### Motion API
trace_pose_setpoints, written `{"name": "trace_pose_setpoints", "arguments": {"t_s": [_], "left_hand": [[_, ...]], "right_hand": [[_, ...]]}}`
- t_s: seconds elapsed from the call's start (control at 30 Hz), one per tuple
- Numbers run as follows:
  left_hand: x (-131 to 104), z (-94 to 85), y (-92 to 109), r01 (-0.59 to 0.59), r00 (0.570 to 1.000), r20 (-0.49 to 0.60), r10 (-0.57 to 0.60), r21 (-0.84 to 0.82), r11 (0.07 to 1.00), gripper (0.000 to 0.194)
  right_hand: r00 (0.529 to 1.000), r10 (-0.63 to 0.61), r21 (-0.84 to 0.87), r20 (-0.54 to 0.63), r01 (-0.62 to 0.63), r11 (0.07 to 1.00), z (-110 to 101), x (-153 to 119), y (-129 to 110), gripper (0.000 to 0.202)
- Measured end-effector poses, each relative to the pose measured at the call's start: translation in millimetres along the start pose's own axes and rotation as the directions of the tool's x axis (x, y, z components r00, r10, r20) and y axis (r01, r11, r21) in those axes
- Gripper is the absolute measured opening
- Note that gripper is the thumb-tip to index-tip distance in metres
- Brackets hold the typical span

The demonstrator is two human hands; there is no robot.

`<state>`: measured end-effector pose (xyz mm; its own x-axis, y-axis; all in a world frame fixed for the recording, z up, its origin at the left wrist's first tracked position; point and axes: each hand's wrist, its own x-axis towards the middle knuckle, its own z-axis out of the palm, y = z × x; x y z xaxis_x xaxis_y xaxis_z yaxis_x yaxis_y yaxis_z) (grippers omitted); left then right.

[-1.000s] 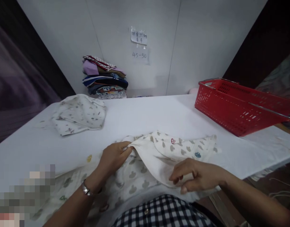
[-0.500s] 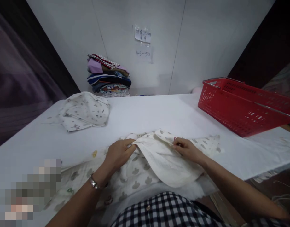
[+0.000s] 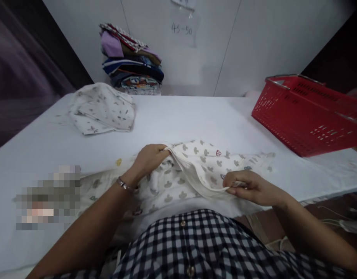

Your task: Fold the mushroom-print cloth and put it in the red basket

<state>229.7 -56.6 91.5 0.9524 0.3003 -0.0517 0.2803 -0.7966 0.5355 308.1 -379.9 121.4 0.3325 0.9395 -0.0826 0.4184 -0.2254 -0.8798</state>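
Observation:
A white cloth (image 3: 196, 159) printed with grey mushroom-like shapes and a few coloured ones lies rumpled along the front of the table. My left hand (image 3: 151, 159) pinches its bound edge near the middle. Lower and to the right, my right hand (image 3: 255, 188) grips the same edge, fingers closed on it. Between the two hands the edge sags in a curve, and a strip of the plain underside shows. Whether the cloth is a garment or a flat piece, I cannot tell.
Another white printed cloth (image 3: 104, 110) lies bunched at the back left of the white table (image 3: 190, 120). Folded fabrics (image 3: 132, 62) are stacked behind the table against the wall. A red basket (image 3: 306, 116) stands at the right. A blurred patch (image 3: 50, 197) covers the left front.
My right hand has drawn the cloth's edge down and to the right, so the printed face now shows where the plain side was. My left hand keeps its grip. The view has tilted down.

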Motion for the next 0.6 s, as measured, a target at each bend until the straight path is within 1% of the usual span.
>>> {"name": "trace_pose_setpoints", "arguments": {"t_s": [0.03,0.07,0.13,0.17,0.2,0.23,0.27,0.3,0.33,0.37,0.4,0.43,0.47,0.5,0.53,0.6], "left_hand": [[1.0,0.4,-0.5,0.001,1.000,0.001,-0.001,-0.010,1.000,0.034],[1.9,0.8,-0.9,0.004,1.000,0.002,-0.004,-0.020,1.000,0.033],[2.9,0.9,-1.1,0.008,1.000,0.001,-0.008,-0.039,0.999,0.032],[3.2,0.7,-1.1,0.007,1.000,0.001,-0.007,-0.045,0.999,0.032],[3.3,0.5,-1.0,0.005,1.000,0.002,-0.005,-0.048,0.999,0.032],[3.4,0.2,-0.8,0.005,1.000,0.002,-0.005,-0.048,0.999,0.032],[3.4,0.0,-0.6,0.007,1.000,0.003,-0.007,-0.047,0.999,0.033],[3.3,-0.2,-0.4,0.010,1.000,0.003,-0.009,-0.048,0.999,0.033],[3.0,-0.2,-0.2,0.014,1.000,0.002,-0.014,-0.050,0.999,0.033],[2.8,-0.1,0.0,0.020,1.000,0.000,-0.020,-0.056,0.998,0.032],[2.4,0.1,0.2,0.024,1.000,-0.003,-0.024,-0.064,0.998,0.032],[2.1,0.4,0.4,0.027,1.000,-0.006,-0.027,-0.072,0.997,0.031],[1.8,0.6,0.5,0.030,0.999,-0.007,-0.031,-0.080,0.996,0.031],[1.5,0.8,0.6,0.036,0.999,-0.008,-0.037,-0.086,0.996,0.031],[1.4,1.0,0.7,0.043,0.999,-0.008,-0.043,-0.093,0.995,0.031],[1.2,1.0,0.9,0.057,0.998,-0.002,-0.058,-0.127,0.990,0.030]], "right_hand": [[0.999,0.028,-0.061,0.016,-0.027,0.998,4.8,-1.1,0.5,0.018],[0.999,0.051,-0.113,0.005,-0.050,0.992,8.2,-2.1,1.3,0.018],[0.996,0.041,-0.187,-0.079,-0.055,0.981,10.4,-4.4,2.1,0.017],[0.989,0.006,-0.220,-0.150,-0.039,0.975,9.8,-5.5,1.6,0.015],[0.971,-0.045,-0.260,-0.236,-0.018,0.965,8.6,-6.5,0.7,0.012],[0.942,-0.112,-0.315,-0.317,0.007,0.949,7.6,-7.2,-0.2,0.010],[0.912,-0.185,-0.388,-0.366,0.032,0.921,7.3,-7.3,-0.6,0.008],[0.891,-0.259,-0.471,-0.374,0.058,0.880,8.3,-6.9,0.2,0.007],[0.885,-0.325,-0.555,-0.334,0.095,0.827,11.0,-5.9,2.3,0.007],[0.893,-0.372,-0.624,-0.252,0.144,0.768,15.4,-4.3,5.7,0.009],[0.909,-0.391,-0.668,-0.146,0.201,0.717,21.3,-2.4,10.3,0.012],[0.922,-0.384,-0.687,-0.044,0.251,0.682,28.3,-0.4,15.4,0.015],[0.934,-0.357,-0.690,0.032,0.279,0.668,36.0,1.4,20.6,0.019],[0.943,-0.323,-0.685,0.078,0.286,0.670,43.7,2.8,25.3,0.023],[0.952,-0.290,-0.677,0.100,0.279,0.681,50.7,3.7,29.0,0.025],[0.964,-0.250,-0.669,0.089,0.244,0.702,60.7,3.8,33.4,0.025]]}}
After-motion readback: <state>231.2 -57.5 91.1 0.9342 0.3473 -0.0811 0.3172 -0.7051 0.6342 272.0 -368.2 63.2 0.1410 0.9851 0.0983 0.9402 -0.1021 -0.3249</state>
